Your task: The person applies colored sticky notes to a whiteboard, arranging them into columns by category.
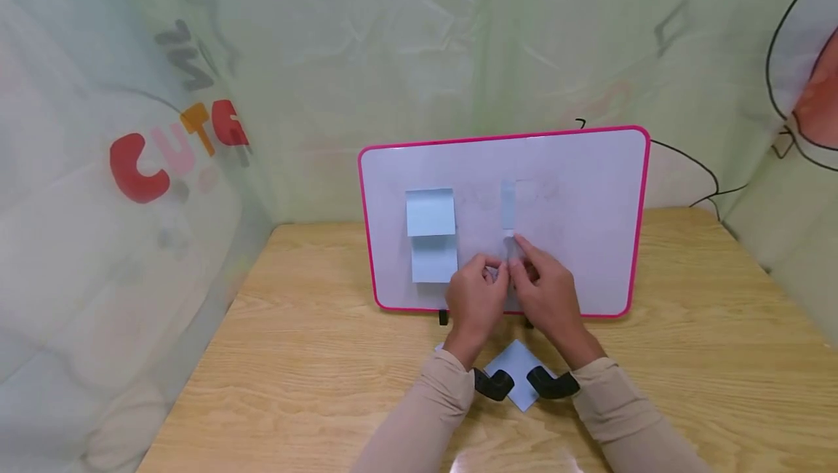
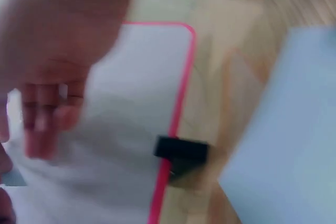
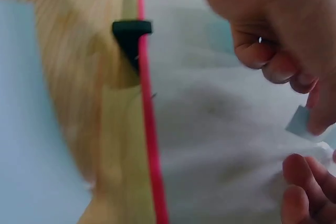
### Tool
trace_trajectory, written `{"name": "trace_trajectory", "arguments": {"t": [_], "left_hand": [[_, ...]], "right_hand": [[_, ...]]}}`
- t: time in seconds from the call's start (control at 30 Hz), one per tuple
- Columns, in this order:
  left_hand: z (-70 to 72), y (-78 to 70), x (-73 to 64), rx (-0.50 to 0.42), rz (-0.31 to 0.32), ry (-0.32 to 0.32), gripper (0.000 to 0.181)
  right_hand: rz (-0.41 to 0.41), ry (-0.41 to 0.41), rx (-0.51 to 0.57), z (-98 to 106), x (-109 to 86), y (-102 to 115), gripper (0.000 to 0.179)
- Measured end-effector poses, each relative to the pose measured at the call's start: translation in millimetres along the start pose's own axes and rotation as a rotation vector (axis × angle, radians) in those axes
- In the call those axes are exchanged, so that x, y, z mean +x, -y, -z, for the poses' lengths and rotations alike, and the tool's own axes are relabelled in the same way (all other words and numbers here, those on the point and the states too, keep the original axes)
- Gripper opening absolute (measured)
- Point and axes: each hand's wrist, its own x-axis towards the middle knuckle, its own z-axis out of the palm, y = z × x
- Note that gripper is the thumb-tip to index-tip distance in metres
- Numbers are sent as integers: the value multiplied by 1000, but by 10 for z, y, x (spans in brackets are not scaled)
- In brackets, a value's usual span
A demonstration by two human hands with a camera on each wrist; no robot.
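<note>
A narrow pale-blue paper strip (image 1: pixel 508 204) clings upright to a pink-rimmed whiteboard (image 1: pixel 589 225). Just below it, both hands work on a second, similar strip (image 3: pixel 298 121), mostly covered by fingers in the head view. My left hand (image 1: pixel 480 295) pinches this lower strip between thumb and finger. On the strip's other side, my right hand (image 1: pixel 546 287) reaches its index fingertip to the upper end, near where the two strips meet. The right thumb sits lower, apart from that fingertip, and the other fingers bend loosely in the left wrist view.
Two light-blue sticky notes (image 1: pixel 430 212) hang one above the other on the board's left half. Black feet (image 1: pixel 443 317) prop the board's lower edge. A blue square of paper (image 1: pixel 517 371) lies on the wooden table (image 1: pixel 294 386) between the wrists. A printed curtain (image 1: pixel 393 58) hangs behind.
</note>
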Motion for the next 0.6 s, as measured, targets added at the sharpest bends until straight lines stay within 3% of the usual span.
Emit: {"name": "trace_trajectory", "arguments": {"t": [0.13,0.2,0.33,0.4,0.47,0.6], "left_hand": [[-19,34,-34,250,-225,-111,18],[-26,51,-40,336,-297,-145,17],[-39,80,-47,421,-395,-180,16],[-47,101,-51,417,-413,-183,15],[-50,119,-61,361,-384,-169,17],[-45,143,-77,155,-223,-117,23]], "right_hand": [[-40,-37,62,-17,42,63,36],[-80,-38,69,-32,68,91,37],[-143,-84,72,-50,113,136,32],[-159,-115,77,-55,138,139,27],[-169,-132,80,-54,157,138,24],[-169,-112,71,-51,184,125,21]]}}
